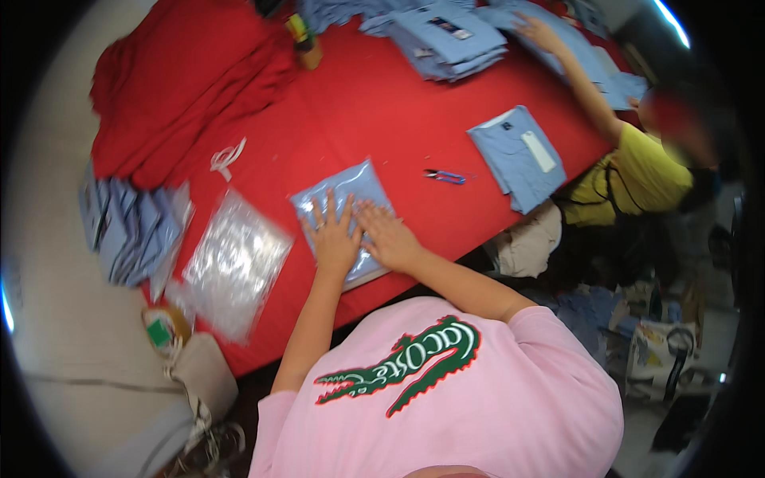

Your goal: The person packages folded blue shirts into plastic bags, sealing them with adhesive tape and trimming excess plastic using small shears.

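Note:
A folded light-blue shirt in a clear plastic bag (360, 177) lies in front of me at the near edge of the red-covered table (382, 103). Flat on top of it rests my left hand (333, 235), fingers spread. Beside it my right hand (388, 235) also lies flat on the bag, its fingertips close to the left hand. Neither hand grips anything. To the left is a pile of clear plastic bags (239, 263). Small thread snips (445, 176) with a blue handle lie right of the bag, and beyond them a folded blue shirt (518, 155) bears a white tag.
Red cloth (191, 88) is heaped at the far left, above bagged blue shirts (131, 227). More folded shirts (446, 40) are stacked at the back. At the right, a person in a yellow shirt (637, 175) reaches over a blue garment. A tape roll (166, 328) sits at the left corner.

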A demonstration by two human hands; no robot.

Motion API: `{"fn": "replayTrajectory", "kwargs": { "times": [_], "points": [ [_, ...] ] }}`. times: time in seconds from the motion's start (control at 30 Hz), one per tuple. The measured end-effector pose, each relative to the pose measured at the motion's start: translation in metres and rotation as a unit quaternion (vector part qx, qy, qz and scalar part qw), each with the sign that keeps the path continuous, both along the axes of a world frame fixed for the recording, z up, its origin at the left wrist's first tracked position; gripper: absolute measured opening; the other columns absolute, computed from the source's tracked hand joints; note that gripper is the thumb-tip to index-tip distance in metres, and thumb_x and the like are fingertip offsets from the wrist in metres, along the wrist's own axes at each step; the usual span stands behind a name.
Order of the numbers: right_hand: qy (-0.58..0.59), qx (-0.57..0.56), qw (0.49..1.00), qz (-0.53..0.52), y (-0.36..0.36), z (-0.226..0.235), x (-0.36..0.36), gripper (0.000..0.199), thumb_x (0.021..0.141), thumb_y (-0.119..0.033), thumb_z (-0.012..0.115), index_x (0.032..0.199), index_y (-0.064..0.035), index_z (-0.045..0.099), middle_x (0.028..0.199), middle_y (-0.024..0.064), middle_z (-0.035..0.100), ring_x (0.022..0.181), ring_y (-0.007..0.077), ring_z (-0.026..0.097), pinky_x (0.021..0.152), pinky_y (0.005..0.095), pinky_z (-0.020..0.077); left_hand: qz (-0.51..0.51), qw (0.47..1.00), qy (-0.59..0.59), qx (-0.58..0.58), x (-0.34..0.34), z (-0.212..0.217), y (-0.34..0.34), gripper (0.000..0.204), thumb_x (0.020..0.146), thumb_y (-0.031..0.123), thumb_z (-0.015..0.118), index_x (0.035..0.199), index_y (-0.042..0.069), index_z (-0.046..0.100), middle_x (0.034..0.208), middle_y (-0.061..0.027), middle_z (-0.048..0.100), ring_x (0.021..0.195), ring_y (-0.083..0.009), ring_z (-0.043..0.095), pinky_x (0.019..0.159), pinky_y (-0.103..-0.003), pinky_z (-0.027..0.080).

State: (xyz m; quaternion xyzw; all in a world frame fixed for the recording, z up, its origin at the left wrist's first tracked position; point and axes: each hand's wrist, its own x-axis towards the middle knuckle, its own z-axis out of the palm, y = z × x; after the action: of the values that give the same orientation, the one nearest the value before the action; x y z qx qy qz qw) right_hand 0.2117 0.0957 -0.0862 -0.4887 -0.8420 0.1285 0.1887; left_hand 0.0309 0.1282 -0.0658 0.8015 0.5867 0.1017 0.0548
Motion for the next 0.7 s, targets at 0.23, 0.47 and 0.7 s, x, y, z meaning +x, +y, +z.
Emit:
{"fn": "replayTrajectory", "kwargs": {
  "times": [0.23, 0.47, 0.7],
  "points": [
    [0.009, -0.030, 1.000, 0.000, -0.005, 0.005, 0.004, 0.081, 0.104, -0.034, 0.061, 0.168, 0.0022, 0.027, 0.177, 0.0251, 0.023, 0.165, 0.0396, 0.022, 0.134, 0.0533, 0.0199, 0.000, 1.000, -0.013, -0.021, 0.008, -0.006, -0.002, 0.064, 0.107, 0.049, 0.055, 0.167, 0.029, 0.046, 0.182, -0.0121, 0.018, 0.166, -0.0458, 0.009, 0.126, -0.076, 0.002],
    [0.010, -0.020, 1.000, 0.002, -0.001, -0.005, -0.005, 0.079, 0.106, -0.036, 0.057, 0.168, 0.0018, 0.028, 0.177, 0.0246, 0.023, 0.165, 0.0390, 0.021, 0.134, 0.0534, 0.0191, 0.005, 1.000, -0.004, -0.030, -0.002, -0.011, 0.000, 0.064, 0.108, 0.050, 0.053, 0.168, 0.029, 0.043, 0.183, -0.0113, 0.016, 0.167, -0.0448, 0.009, 0.126, -0.075, 0.002],
    [0.058, 0.008, 0.998, -0.007, 0.008, -0.006, -0.002, 0.079, 0.106, -0.039, 0.058, 0.168, 0.0004, 0.030, 0.178, 0.0228, 0.023, 0.166, 0.0374, 0.020, 0.134, 0.0527, 0.0176, -0.008, 0.999, -0.022, -0.049, -0.003, -0.006, 0.016, 0.070, 0.106, 0.050, 0.059, 0.170, 0.029, 0.040, 0.183, -0.0097, 0.014, 0.167, -0.0419, 0.009, 0.126, -0.075, 0.002]
  ]
}}
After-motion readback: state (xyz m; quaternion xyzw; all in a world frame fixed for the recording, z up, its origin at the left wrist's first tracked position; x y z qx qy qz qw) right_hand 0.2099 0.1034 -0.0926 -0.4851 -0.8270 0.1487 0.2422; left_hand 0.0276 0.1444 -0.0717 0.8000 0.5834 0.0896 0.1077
